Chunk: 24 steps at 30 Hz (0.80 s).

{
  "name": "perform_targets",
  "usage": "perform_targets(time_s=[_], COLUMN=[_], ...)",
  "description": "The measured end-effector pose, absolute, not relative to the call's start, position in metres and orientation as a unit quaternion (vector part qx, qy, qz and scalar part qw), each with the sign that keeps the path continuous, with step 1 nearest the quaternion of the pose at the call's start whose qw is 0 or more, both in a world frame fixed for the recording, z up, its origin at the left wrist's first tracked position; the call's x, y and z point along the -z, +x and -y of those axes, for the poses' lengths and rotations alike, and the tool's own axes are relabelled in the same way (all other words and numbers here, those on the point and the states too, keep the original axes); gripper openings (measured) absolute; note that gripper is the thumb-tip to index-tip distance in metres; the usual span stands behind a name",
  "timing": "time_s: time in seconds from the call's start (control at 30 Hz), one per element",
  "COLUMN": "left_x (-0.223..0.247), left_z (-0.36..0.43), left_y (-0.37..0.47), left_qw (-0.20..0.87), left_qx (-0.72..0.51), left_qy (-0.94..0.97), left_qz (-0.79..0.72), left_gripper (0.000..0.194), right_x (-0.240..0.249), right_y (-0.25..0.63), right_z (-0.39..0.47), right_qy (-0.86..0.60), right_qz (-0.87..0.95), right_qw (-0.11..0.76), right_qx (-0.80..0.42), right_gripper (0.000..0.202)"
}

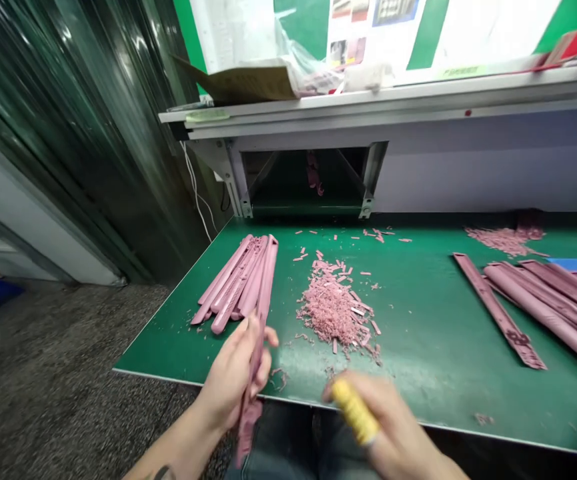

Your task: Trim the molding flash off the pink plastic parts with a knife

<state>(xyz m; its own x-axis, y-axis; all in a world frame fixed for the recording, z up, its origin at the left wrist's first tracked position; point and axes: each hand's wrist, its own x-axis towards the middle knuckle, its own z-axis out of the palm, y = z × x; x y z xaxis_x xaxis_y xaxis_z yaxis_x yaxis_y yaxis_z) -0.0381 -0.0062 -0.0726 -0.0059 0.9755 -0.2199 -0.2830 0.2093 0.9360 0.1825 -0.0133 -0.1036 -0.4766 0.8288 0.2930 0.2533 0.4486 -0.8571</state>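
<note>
My left hand [235, 373] is closed around a long pink plastic strip [267, 280], which slants from the pile of strips down past the table's front edge. My right hand [383, 413], blurred, grips a yellow-handled tool [355, 411] over the front edge; the tool's tip is too smeared to make out. Beyond my left hand lies a bundle of pink strips [233, 283]. A heap of pink shavings and small pieces [333, 307] sits between the hands, farther back on the green table [418, 320].
More pink strips [558, 300] lie at the right, with one separate strip [498, 310] beside them. Another pile of scraps [505, 240] is behind. A chute [311, 210] opens at the back below a shelf [393, 103] holding cardboard [253, 85].
</note>
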Motion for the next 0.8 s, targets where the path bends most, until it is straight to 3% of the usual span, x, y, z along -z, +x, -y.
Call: perform_targets(time_s=[0.13,0.27,0.47,0.57,0.67,0.8], left_x=[0.073,0.069,0.063,0.062,0.062,0.062], left_z=[-0.017,-0.022,-0.021,-0.024,-0.024,-0.023], left_y=[-0.010,-0.001,0.000,-0.002,-0.001,0.003], left_qw=[0.625,0.642,0.661,0.704,0.752,0.786], left_qx=[-0.573,-0.580,-0.610,-0.603,-0.580,-0.561], left_qy=[0.239,0.201,0.156,0.125,0.099,0.080], left_qz=[-0.474,-0.460,-0.409,-0.353,-0.296,-0.248], left_gripper=[0.031,0.031,0.026,0.024,0.032,0.040], right_x=[0.113,0.113,0.110,0.111,0.110,0.116], right_y=[0.139,0.129,0.143,0.144,0.139,0.134], right_z=[0.023,0.020,0.026,0.027,0.023,0.026], right_qy=[-0.314,-0.351,-0.238,-0.263,-0.322,-0.270], right_qz=[0.889,0.891,0.928,0.904,0.877,0.892], right_qw=[0.281,0.278,0.277,0.312,0.326,0.329], right_qx=[-0.177,-0.074,-0.077,-0.128,-0.147,-0.150], right_gripper=[0.067,0.069,0.059,0.064,0.070,0.062])
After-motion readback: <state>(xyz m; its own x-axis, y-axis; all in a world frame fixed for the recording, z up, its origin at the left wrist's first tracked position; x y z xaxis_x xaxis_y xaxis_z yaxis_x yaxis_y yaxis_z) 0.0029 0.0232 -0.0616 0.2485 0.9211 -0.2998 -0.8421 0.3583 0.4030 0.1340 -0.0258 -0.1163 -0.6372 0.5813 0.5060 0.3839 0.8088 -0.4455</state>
